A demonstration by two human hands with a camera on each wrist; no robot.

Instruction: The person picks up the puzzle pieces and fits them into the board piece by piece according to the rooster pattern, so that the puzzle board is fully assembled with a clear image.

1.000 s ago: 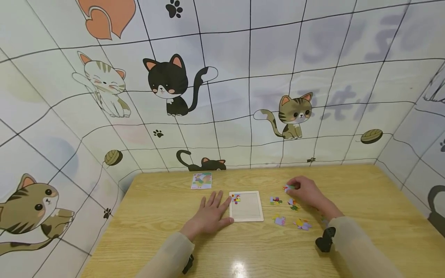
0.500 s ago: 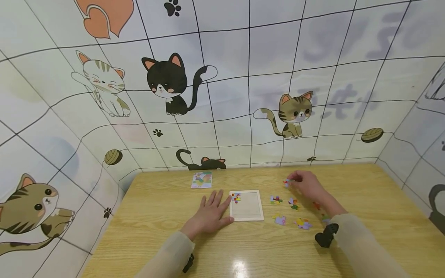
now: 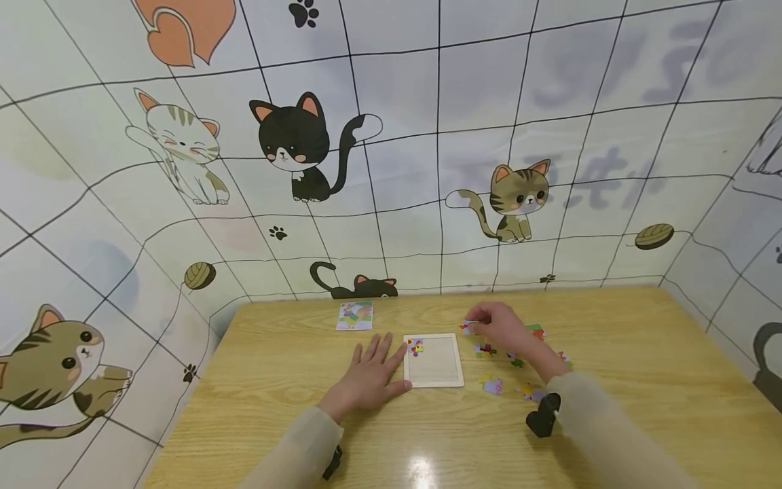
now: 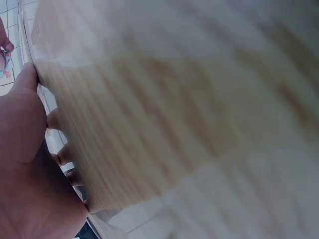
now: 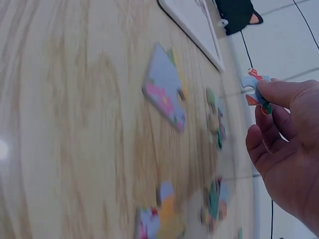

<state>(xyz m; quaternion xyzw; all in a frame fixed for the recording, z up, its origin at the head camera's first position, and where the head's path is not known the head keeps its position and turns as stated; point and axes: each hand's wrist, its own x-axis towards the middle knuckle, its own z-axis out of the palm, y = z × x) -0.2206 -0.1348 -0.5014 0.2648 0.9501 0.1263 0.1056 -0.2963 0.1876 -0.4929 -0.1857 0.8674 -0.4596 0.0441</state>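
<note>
My left hand (image 3: 369,382) lies flat with spread fingers on the table, its thumb and a fingertip touching the left side of a pale puzzle frame (image 3: 435,386). In the frame's upper left corner sits a colourful jigsaw piece (image 3: 415,346). Right of the frame and above the table, my right hand (image 3: 504,327) pinches another jigsaw piece (image 5: 256,89), light blue with red and green, between thumb and fingers. The left wrist view shows the left palm (image 4: 30,149) against the wood.
Several loose jigsaw pieces lie right of the frame, among them a lilac one (image 3: 491,386) and a dark red one (image 3: 485,350). A square picture card (image 3: 355,316) lies at the back left. A wall covering (image 3: 403,170) with cartoon cats rises behind the table (image 3: 256,380).
My right hand has lifted the light blue jigsaw piece and carried it left towards the frame, uncovering pieces behind it. The left hand has stayed in place.
</note>
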